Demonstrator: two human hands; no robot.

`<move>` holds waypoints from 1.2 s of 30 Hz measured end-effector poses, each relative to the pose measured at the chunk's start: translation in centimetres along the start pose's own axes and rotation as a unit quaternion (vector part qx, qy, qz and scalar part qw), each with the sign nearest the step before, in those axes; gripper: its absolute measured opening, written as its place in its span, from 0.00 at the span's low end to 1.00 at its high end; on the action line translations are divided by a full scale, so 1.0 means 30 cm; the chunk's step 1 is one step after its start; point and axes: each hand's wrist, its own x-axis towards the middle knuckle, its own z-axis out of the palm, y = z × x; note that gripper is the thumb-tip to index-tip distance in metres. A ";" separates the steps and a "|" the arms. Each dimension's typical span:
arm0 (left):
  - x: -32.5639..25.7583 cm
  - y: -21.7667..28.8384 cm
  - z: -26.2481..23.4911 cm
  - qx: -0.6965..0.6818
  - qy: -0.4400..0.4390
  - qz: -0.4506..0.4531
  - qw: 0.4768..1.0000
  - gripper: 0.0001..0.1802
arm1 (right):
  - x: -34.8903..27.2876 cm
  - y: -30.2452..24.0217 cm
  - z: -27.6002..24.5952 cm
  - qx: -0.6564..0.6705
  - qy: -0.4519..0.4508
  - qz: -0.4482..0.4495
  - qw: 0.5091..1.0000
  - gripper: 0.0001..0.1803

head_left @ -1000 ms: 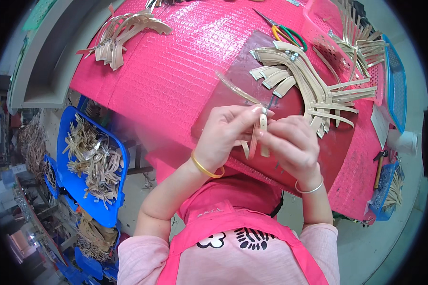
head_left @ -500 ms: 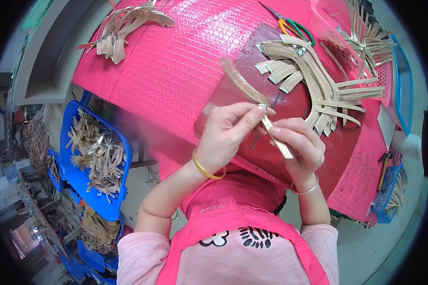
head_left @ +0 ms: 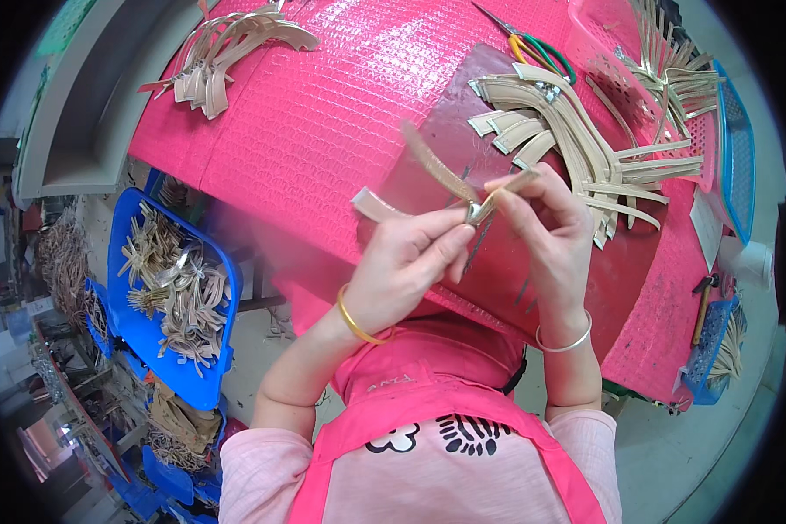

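A person in a pink apron sits at a bench [head_left: 323,113] covered with pink woven sheeting. Both hands are raised just above its near edge. The left hand [head_left: 402,262], with a gold bangle at the wrist, pinches a folded tan strip [head_left: 428,166] between thumb and fingertips; one curled end of the strip sticks out to the left of the hand and a longer, blurred end rises up and away. The right hand [head_left: 550,236], wearing a silver bangle, meets it at the fold, its grip pressed together on the same strip with thumb and forefinger.

Under the hands lies a dark red mat [head_left: 498,271]. Beyond it sits a fanned pile of strips [head_left: 576,140], with green-handled scissors [head_left: 537,48] near it. Another pile [head_left: 227,52] lies at the bench's far left. On the floor to the person's left, a blue crate [head_left: 131,323] holds finished bows [head_left: 179,293].
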 end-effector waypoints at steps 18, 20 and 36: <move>0.013 0.009 -0.073 0.335 0.132 0.255 0.897 0.18 | -0.008 0.021 0.055 0.146 -0.086 -0.013 0.985 0.08; 0.031 0.004 -0.081 0.312 0.110 0.184 0.925 0.12 | 0.004 0.045 0.065 0.016 -0.061 -0.081 0.995 0.07; 0.046 -0.031 -0.061 0.352 0.181 0.193 0.898 0.05 | 0.032 0.049 0.061 0.338 -0.164 0.319 0.870 0.11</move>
